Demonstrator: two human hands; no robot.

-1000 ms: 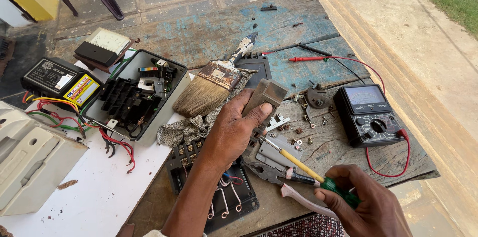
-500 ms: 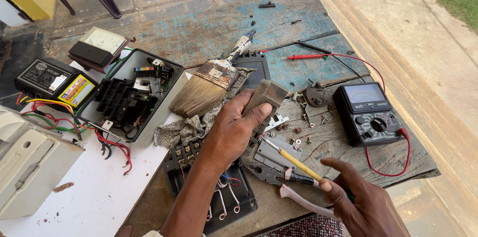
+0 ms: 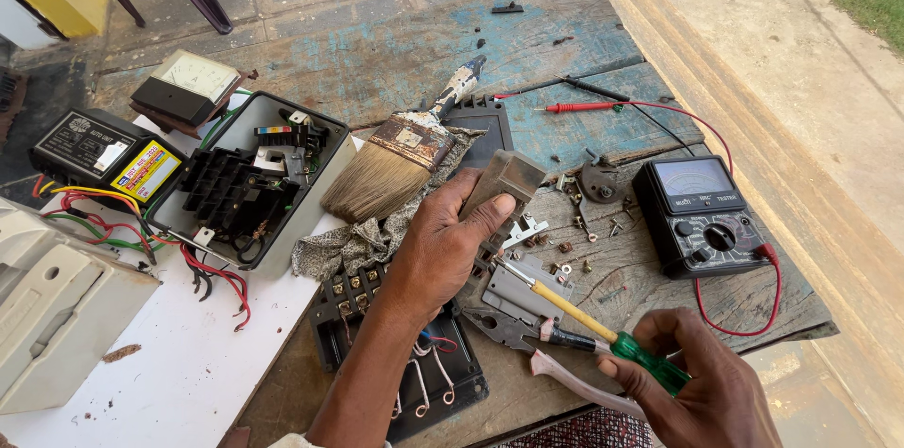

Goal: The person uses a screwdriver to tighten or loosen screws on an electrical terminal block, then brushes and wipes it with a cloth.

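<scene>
Since a second before, only the right hand (image 3: 702, 382) had shifted, its grip closed on the screwdriver (image 3: 603, 332), while the left hand (image 3: 443, 246) clamped the stiff, probably light grey block (image 3: 504, 186) by its sides above the surface (image 3: 377, 53).

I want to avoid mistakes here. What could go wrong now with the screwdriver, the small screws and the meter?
The screwdriver in the right hand might slip toward the left hand, which grips the grey part. The loose screws lie scattered and could roll off and get lost. The red meter lead loops near the right hand and might snag, pulling the multimeter.
</scene>
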